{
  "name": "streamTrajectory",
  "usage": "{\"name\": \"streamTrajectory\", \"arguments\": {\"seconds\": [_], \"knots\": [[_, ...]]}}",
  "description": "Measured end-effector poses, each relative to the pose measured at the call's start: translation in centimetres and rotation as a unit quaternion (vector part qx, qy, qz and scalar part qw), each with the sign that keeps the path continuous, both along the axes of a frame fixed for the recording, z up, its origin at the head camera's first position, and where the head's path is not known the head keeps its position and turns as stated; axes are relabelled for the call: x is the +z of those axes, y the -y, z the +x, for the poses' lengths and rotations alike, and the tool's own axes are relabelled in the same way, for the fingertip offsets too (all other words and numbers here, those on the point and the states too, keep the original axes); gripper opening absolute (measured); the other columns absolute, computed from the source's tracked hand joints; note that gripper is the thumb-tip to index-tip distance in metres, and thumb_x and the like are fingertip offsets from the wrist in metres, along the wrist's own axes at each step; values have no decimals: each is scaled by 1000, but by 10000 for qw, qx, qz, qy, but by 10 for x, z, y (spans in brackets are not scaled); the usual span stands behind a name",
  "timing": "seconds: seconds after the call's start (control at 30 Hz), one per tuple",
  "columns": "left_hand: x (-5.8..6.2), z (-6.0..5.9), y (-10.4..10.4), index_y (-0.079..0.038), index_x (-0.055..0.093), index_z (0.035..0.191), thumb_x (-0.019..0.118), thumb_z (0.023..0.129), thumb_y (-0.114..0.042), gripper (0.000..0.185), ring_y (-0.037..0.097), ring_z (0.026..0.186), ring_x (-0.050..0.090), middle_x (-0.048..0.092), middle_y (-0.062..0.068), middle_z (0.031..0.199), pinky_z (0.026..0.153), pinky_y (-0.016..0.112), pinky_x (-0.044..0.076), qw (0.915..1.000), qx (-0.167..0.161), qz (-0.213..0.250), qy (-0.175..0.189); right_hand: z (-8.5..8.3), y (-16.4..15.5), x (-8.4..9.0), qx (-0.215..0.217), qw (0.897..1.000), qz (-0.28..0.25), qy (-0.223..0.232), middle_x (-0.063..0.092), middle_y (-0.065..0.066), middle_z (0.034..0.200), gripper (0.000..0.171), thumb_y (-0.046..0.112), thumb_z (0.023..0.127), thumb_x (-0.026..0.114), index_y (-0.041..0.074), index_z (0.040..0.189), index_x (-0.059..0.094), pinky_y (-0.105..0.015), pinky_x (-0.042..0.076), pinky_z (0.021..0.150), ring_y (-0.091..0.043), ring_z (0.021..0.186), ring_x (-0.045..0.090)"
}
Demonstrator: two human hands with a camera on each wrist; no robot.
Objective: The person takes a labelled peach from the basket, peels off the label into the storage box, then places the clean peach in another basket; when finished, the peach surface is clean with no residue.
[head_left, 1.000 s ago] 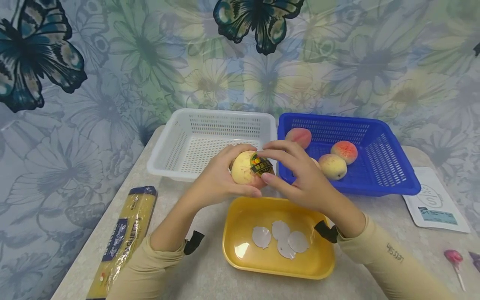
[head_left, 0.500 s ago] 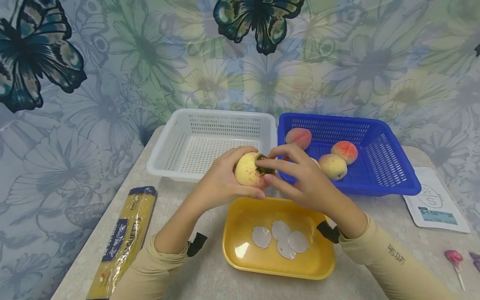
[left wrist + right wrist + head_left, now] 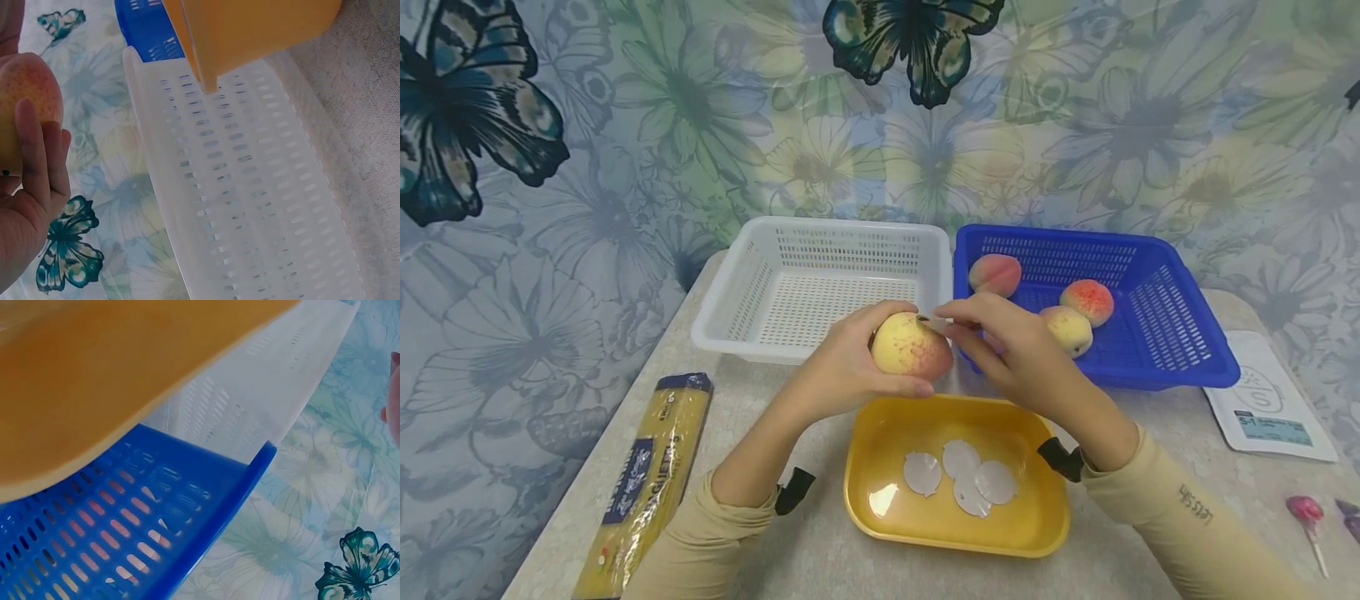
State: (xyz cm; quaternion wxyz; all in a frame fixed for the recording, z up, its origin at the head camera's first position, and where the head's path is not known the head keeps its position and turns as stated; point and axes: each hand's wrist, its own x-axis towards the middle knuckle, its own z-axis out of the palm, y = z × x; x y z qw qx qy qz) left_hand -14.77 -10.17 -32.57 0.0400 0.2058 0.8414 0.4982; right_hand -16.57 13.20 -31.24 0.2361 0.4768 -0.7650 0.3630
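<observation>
The left hand [image 3: 842, 367] is gripping a peach [image 3: 912, 347] with fingers curled round it, holding it above the far rim of the yellow tray [image 3: 872, 525] at the table's near middle; the right hand [image 3: 1015, 358] is pinching a small sticker [image 3: 934, 322] at the peach's top between thumb and forefinger; the white basket [image 3: 730, 300] and the blue basket [image 3: 1195, 350], holding three peaches [image 3: 1086, 302], are standing side by side toward the table's far edge; a spaghetti packet [image 3: 640, 487] is lying along the left edge.

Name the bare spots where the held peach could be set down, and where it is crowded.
Free: the white basket floor, and the tabletop between the spaghetti pack and the yellow tray. Crowded: the blue basket with three peaches, and the tray's sticker-strewn floor.
</observation>
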Motion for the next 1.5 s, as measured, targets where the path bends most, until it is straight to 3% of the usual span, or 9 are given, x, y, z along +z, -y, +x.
{"name": "streamTrajectory", "arguments": {"seconds": [0.3,0.47,0.73,1.0,1.27,1.4,1.5], "knots": [[0,1,-1,-23,54,135,93,64,-40,82,14,104,63,61,-8,124,86,34,56,9999,-31,-89,94,0,-10,1,-278,9996,-72,66,71,-6,96,29,-7,82,74,3,109,72,-14,50,74,-13,79,59],[-2,0,1,-25,54,134,93,65,-39,81,15,105,62,61,-7,125,87,35,56,9999,1,-24,136,6,-21,4,-823,9948,-194,563,68,-2,87,35,-6,81,75,4,114,71,-13,50,64,-8,73,59],[-11,-6,13,-28,53,135,93,66,-34,80,21,101,64,63,-1,124,83,36,58,9983,179,372,410,26,-46,-3,-1529,9700,-188,1881,65,6,89,33,2,87,73,14,119,71,-13,50,66,-4,79,55],[-20,-16,22,-22,51,137,88,74,-24,73,24,106,63,60,4,128,83,37,59,9953,275,769,520,49,-56,-30,-1312,9549,-26,2663,67,7,85,28,3,87,73,15,113,72,-19,48,59,-6,68,55],[-32,-30,29,-22,52,136,84,79,-26,66,26,107,60,59,5,128,85,38,58,9931,496,885,581,84,-41,-64,-1209,9195,432,3715,63,13,79,19,19,92,71,18,111,72,-20,46,56,-4,67,52],[-39,-35,33,-22,52,136,85,78,-30,67,27,107,60,59,5,128,82,38,60,9915,544,1000,636,92,-28,-78,-958,9064,492,4084,63,11,80,20,25,92,71,17,110,71,-21,48,56,-2,66,51],[-43,-38,34,-21,51,137,85,78,-30,68,26,108,59,58,6,129,83,36,59,9904,556,1062,684,96,-15,-86,-786,8910,591,4432,63,10,81,22,30,93,69,18,111,70,-20,47,54,-2,64,51]]}}
